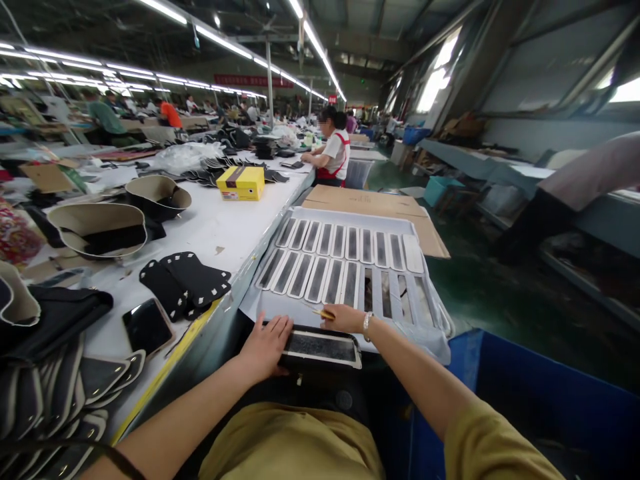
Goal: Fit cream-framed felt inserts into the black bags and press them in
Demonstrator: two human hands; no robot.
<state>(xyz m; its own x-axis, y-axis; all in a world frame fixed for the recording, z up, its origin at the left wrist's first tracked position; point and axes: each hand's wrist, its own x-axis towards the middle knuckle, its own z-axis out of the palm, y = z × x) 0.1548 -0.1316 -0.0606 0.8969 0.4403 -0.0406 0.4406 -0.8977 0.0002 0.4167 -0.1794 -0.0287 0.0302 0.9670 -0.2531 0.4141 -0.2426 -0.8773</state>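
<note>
Black bag (320,347) near rows of strips (316,279)
Left hand (265,345) lies outstretched on it; right hand (344,319) grips a yellow stick (327,315).

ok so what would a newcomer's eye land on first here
Probably the two rows of pale-edged dark strips laid out at centre, beside the white table. Next, perhaps the bright yellow box on that table. Closer in, the left hand rests on a black piece, while the right hand holds a slim yellowish tool.
</note>
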